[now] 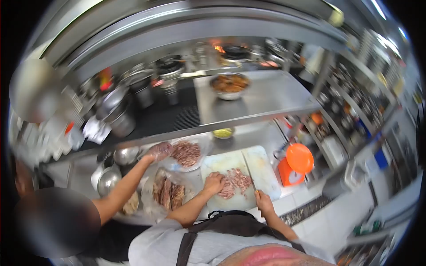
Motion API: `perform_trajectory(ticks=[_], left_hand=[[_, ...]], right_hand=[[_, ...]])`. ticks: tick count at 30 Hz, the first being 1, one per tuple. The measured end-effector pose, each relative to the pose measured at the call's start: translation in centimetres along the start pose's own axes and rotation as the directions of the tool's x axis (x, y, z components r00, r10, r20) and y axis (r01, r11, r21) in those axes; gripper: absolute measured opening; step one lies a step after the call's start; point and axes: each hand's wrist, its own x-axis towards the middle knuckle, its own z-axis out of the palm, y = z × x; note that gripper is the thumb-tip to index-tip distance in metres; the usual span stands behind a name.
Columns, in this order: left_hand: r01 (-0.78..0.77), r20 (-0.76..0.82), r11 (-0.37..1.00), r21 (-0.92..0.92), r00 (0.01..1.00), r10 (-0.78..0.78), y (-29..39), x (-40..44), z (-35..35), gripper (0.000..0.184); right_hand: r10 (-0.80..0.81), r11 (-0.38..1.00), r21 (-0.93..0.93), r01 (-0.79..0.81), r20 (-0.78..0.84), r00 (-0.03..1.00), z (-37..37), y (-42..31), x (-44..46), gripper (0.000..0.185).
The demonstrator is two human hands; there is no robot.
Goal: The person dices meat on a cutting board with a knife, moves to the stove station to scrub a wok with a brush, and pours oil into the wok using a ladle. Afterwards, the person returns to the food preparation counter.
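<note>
A white cutting board (266, 170) lies in front of me with a pile of chopped meat (238, 181) on it. My left hand (214, 182) is at the pile's left edge, its fingers curled down against the meat. In my right hand (265, 201) is the handle of a kitchen knife (249, 170), at the board's near right side. The knife's blade points away from me, along the right of the pile.
Left of me a co-worker's plastic-covered hand (161, 151) reaches to a bag of cut meat (186, 154). Nearer lie large meat pieces (168, 193) in plastic. An orange scale (293, 170) stands right of the board. Above is a steel shelf (270, 95) with a bowl of brown food (230, 85).
</note>
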Motion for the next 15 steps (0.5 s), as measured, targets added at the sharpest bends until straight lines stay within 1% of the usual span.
perform_trajectory(ticks=[1, 2, 4, 5, 7, 9, 11, 12, 13, 14, 15], left_hand=[[-0.036, 0.006, 0.999, 0.02, 0.999, 0.036, 0.2, 0.0, 0.1, 0.029], [-0.07, 0.017, 0.997, 0.041, 0.997, 0.069, 0.1, -0.2, 0.1, 0.029], [-0.073, -0.013, 0.997, 0.004, 0.997, 0.073, -0.7, -0.4, 0.3, 0.029], [-0.08, -0.05, 0.997, 0.003, 0.996, 0.08, -1.0, -0.6, 0.4, 0.029], [-0.051, -0.08, 0.999, -0.008, 0.996, 0.051, -0.7, -0.6, 0.6, 0.028], [-0.071, -0.055, 0.997, -0.013, 0.996, 0.07, -0.6, -1.2, 0.7, 0.028], [-0.094, -0.105, 0.995, -0.045, 0.99, 0.089, -0.3, -0.8, 0.9, 0.027], [-0.11, -0.115, 0.994, -0.025, 0.988, 0.106, -0.4, -0.8, 1.3, 0.027], [-0.159, -0.11, 0.987, -0.007, 0.981, 0.157, -0.7, -0.5, 1.5, 0.027], [-0.146, -0.03, 0.988, -0.049, 0.989, 0.145, -0.8, -0.1, 1.6, 0.027], [-0.213, -0.042, 0.977, -0.008, 0.976, 0.213, -1.9, 0.0, 2.2, 0.026]], right_hand=[[-0.023, 1.0, 0.019, 0.023, 0.002, 1.0, -0.1, -0.3, -0.3, 0.039], [-0.011, 1.0, 0.021, 0.01, 0.015, 1.0, -0.4, -1.3, -0.8, 0.039], [-0.005, 0.999, 0.034, 0.004, 0.037, 0.999, -0.4, -2.1, -1.2, 0.038], [-0.027, 1.0, 0.004, 0.027, 0.072, 0.997, -0.1, -1.3, -1.1, 0.038], [-0.011, 1.0, -0.014, 0.012, 0.042, 0.999, 0.2, -1.0, -0.7, 0.04], [-0.022, 0.998, -0.057, 0.025, 0.053, 0.998, -0.1, -0.2, -0.4, 0.04], [-0.043, 0.995, -0.086, 0.046, 0.036, 0.998, -0.3, 0.3, -0.8, 0.04], [-0.062, 0.993, -0.101, 0.065, 0.028, 0.998, -0.8, -0.6, -1.3, 0.039], [0.05, 0.994, -0.096, -0.043, 0.075, 0.996, -1.5, -2.2, -2.3, 0.042], [-0.067, 0.995, -0.069, 0.068, 0.023, 0.998, -0.3, 0.1, -1.8, 0.043], [-0.178, 0.982, -0.074, 0.173, -0.053, 0.983, 0.3, 2.2, -1.0, 0.044]])
